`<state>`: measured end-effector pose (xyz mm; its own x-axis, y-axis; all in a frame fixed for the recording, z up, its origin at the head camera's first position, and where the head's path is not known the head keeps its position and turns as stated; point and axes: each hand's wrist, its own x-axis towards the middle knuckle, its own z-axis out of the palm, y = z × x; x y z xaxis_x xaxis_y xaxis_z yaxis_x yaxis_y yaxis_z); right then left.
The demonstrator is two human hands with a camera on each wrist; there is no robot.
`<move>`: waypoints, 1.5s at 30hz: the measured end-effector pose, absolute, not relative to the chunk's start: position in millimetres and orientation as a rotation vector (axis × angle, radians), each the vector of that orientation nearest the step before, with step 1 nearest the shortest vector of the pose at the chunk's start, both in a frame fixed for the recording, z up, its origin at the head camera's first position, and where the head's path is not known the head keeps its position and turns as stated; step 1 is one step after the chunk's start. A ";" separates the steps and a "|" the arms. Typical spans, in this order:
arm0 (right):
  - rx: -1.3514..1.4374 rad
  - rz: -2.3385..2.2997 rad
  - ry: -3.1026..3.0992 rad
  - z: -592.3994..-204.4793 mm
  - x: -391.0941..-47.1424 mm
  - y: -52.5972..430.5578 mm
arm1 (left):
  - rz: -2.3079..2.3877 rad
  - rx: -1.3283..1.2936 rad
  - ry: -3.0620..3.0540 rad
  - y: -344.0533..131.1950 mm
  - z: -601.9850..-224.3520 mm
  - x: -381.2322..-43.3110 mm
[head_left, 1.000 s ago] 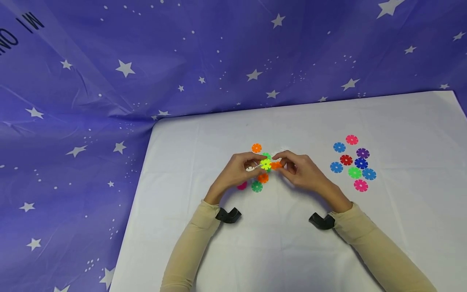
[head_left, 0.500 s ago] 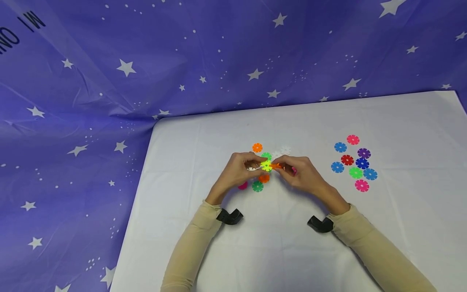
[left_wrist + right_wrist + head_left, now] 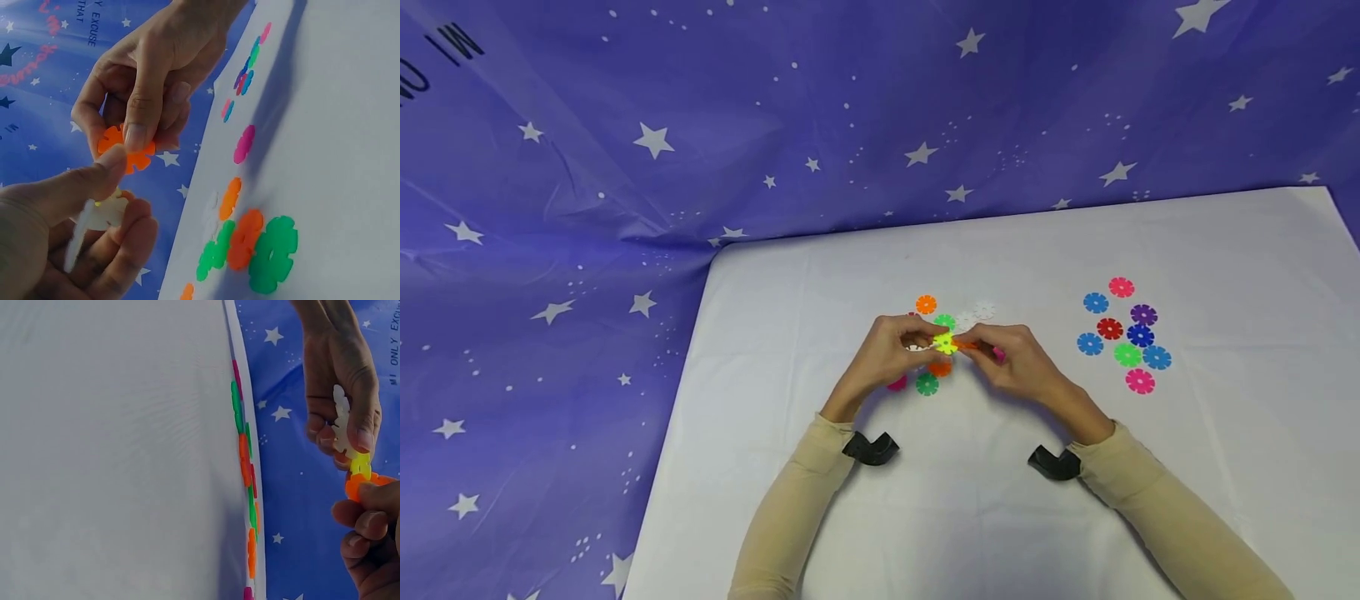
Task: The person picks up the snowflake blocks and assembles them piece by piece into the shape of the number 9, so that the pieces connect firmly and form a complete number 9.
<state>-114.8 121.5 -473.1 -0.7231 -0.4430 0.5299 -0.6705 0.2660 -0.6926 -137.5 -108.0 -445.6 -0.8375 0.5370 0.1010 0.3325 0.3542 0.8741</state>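
Observation:
Both hands meet above the white table in the head view. My left hand (image 3: 887, 350) pinches a small joined piece of notched plastic discs: a yellow disc (image 3: 945, 343) and at least one white disc (image 3: 340, 422), partly covered by the fingers. Between the thumb and fingers of my right hand (image 3: 1022, 358) is an orange disc (image 3: 119, 140), seen edge-on from the head. The orange disc touches the yellow one in the right wrist view; whether their slots interlock I cannot tell. Below the hands lie loose discs, among them a green disc (image 3: 927, 384) and an orange-red disc (image 3: 246, 239).
On the table's right lies a group of several discs, including a purple disc (image 3: 1144, 315) and a red disc (image 3: 1109, 328). White discs (image 3: 984, 310) lie just beyond the hands. Behind the white tablecloth (image 3: 970, 517) hangs a blue star-patterned cloth (image 3: 850, 108).
My right hand has shifted slightly down and left, closer to the left hand. The orange disc has turned from showing its face to nearly edge-on. The left hand stays almost in place.

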 end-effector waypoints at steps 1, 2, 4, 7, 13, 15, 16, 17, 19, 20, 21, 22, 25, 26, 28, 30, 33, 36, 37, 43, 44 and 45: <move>1.038 1.446 -2.307 -472.9 -114.7 121.1 | 1.477 0.793 2.416 -108.1 -445.3 -137.4; 1.038 1.444 -2.310 -472.5 -114.7 120.8 | 1.468 0.804 2.422 -108.0 -445.2 -137.4; 1.039 1.442 -2.312 -472.6 -114.6 120.6 | 1.458 0.827 2.429 -107.6 -445.7 -137.4; 1.039 1.431 -2.340 -472.4 -115.3 121.8 | 1.457 0.829 2.432 -105.6 -445.7 -136.9; 0.963 1.412 -2.418 -462.9 -118.5 125.0 | 1.473 0.766 2.422 -102.5 -440.2 -140.0; 0.937 1.418 -2.417 -461.8 -119.7 125.9 | 1.465 0.731 2.414 -102.9 -439.0 -140.8; 0.929 1.420 -2.416 -462.3 -120.2 126.6 | 1.455 0.716 2.414 -103.3 -438.9 -140.9; 0.923 1.424 -2.416 -462.7 -120.7 127.5 | 1.441 0.703 2.415 -103.8 -438.9 -140.9; 0.933 1.425 -2.429 -463.7 -121.9 130.2 | 1.421 0.682 2.417 -104.9 -439.7 -141.0; 0.940 1.425 -2.438 -464.2 -122.8 132.3 | 1.414 0.676 2.419 -105.5 -440.1 -141.1; 0.944 1.429 -2.454 -464.4 -123.8 135.1 | 1.410 0.676 2.423 -106.1 -440.4 -141.1; 0.949 1.435 -2.472 -464.4 -125.1 138.6 | 1.408 0.677 2.426 -106.9 -440.8 -141.2; 0.945 1.426 -2.591 -464.4 -129.9 153.1 | 1.411 0.694 2.429 -109.8 -442.3 -142.2; 0.930 1.420 -2.649 -464.4 -131.4 158.8 | 1.410 0.703 2.427 -110.8 -442.9 -142.6; 0.895 1.394 -2.786 -465.1 -134.0 169.5 | 1.414 0.723 2.415 -113.2 -444.1 -143.2; 0.877 1.373 -2.912 -465.0 -135.3 178.4 | 1.412 0.742 2.404 -115.5 -445.2 -143.7; 0.887 1.358 -3.036 -466.7 -136.7 185.3 | 1.402 0.752 2.409 -118.1 -445.7 -143.7; 0.930 1.311 -3.083 -470.0 -137.6 186.1 | 1.384 0.749 2.439 -118.8 -445.4 -143.8; 0.936 1.286 -3.094 -471.4 -137.8 185.5 | 1.380 0.745 2.446 -118.8 -445.1 -143.8; 0.918 1.187 -3.112 -474.4 -137.1 181.8 | 1.394 0.767 2.433 -117.8 -445.4 -145.0; 0.916 1.184 -3.111 -474.8 -137.1 181.5 | 1.399 0.782 2.430 -117.9 -445.9 -145.2; 0.916 1.181 -3.109 -475.2 -137.2 181.1 | 1.405 0.800 2.423 -118.0 -446.4 -145.4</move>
<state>-137.2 181.1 -475.2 -0.8150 -0.5714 -0.0960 -0.3635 0.6333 -0.6833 -145.4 -118.0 -446.4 -0.8253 0.5599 0.0730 0.3415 0.3920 0.8543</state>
